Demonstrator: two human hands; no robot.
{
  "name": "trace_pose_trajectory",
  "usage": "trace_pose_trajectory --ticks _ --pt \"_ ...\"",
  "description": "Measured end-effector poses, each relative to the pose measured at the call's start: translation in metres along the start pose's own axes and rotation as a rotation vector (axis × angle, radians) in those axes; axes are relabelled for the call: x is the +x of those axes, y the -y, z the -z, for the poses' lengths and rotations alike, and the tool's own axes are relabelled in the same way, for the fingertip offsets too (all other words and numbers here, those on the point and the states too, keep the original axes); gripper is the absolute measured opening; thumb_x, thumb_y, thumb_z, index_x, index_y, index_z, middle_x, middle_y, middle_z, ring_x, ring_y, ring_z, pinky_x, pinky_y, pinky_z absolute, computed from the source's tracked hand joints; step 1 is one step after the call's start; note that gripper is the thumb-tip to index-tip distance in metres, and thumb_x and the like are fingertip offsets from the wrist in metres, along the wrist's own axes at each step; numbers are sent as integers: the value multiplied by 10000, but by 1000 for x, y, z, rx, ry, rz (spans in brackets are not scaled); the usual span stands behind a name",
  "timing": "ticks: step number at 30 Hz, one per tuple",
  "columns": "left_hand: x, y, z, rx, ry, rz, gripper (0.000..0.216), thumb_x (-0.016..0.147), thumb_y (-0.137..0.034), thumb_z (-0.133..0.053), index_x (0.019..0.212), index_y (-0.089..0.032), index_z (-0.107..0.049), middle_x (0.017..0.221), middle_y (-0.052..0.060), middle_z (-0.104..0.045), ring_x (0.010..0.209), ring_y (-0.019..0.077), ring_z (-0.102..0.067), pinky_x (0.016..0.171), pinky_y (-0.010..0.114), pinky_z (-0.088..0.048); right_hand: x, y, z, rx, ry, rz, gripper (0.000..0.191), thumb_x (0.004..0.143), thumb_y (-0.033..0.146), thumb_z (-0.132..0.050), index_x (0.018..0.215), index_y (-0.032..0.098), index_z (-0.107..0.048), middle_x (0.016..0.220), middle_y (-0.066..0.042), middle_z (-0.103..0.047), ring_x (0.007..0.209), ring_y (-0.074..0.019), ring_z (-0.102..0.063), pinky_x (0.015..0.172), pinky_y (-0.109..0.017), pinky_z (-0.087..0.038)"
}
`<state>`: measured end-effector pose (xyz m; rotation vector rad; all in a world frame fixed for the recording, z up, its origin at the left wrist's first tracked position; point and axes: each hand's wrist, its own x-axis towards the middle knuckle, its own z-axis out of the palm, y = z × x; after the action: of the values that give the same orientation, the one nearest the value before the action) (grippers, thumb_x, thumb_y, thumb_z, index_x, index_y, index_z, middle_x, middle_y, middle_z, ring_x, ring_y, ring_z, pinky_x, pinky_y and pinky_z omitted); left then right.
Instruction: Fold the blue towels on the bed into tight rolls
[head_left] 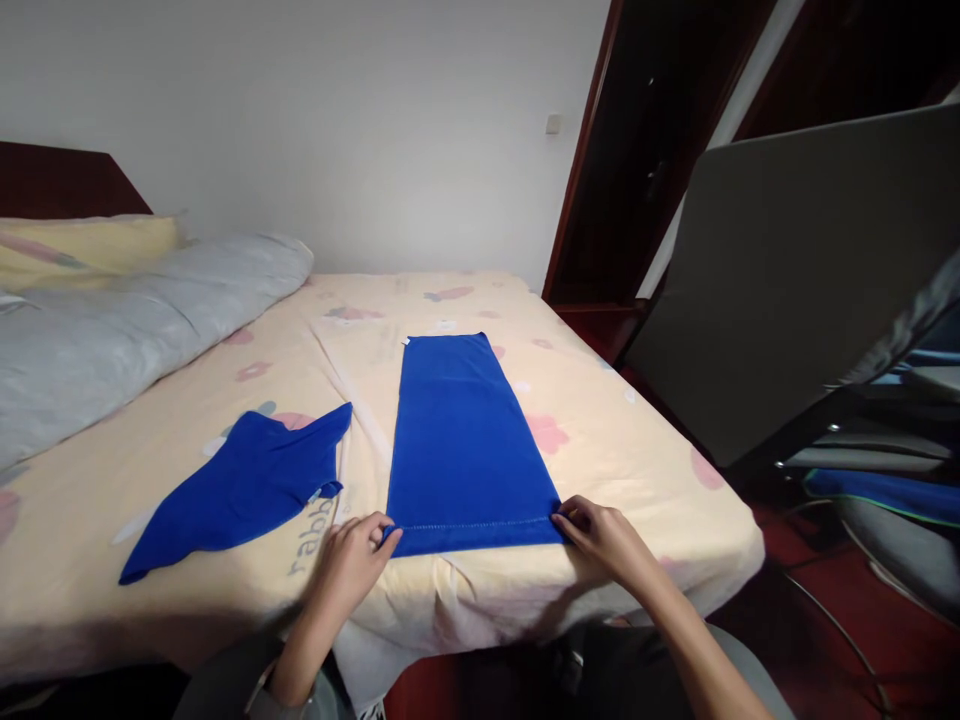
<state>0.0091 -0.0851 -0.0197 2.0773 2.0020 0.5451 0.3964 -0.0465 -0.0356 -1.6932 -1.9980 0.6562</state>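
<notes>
Clock centred on the flat blue cloth, twelve pointing away from the person.

White wall [390,130] fills twelve. Bed [637,470] beneath everything, pale yellow sheet printed with pink and grey shapes. Dark door [652,130] at one, reddish frame. Large grey panel [802,260] leaning at two, beyond the bed's side. Grey duvet [150,320] bunched in a long roll at ten, yellow pillow [82,245] behind it.

Flat blue cloth [465,440]: a long panel spread smooth on the sheet, its six o'clock end near the bed's near edge. Pale stitching runs across that end, just inside the hem. Second blue cloth [240,490] at nine, smaller and rumpled, uneven outline, well short of touching the first.

Left hand [358,548] at seven: thumb and fingers pinched narrow on the flat cloth's corner. Right hand [596,535] at four: similar narrow pinch on the opposite edge, level with the stitching. Hem lies fairly straight between them.

Wall switch [553,124] toward one, beside the door frame. Smallest noted: a white tag [406,341] at the flat cloth's eleven o'clock corner.
</notes>
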Motion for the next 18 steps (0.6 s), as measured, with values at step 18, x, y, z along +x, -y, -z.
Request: trace_pose_trajectory --ticks 18 --pt "-11 -26 -12 57 -196 -660 324 971 -122 -444 1136 -198 -712 1174 80 -722 1129 234 -649 967 381 -527 -8 24 -18 -239 -350 410 217 1001 259 -506 1061 197 -705 1018 -120 -681 908 -287 -618 828 -426 -503"
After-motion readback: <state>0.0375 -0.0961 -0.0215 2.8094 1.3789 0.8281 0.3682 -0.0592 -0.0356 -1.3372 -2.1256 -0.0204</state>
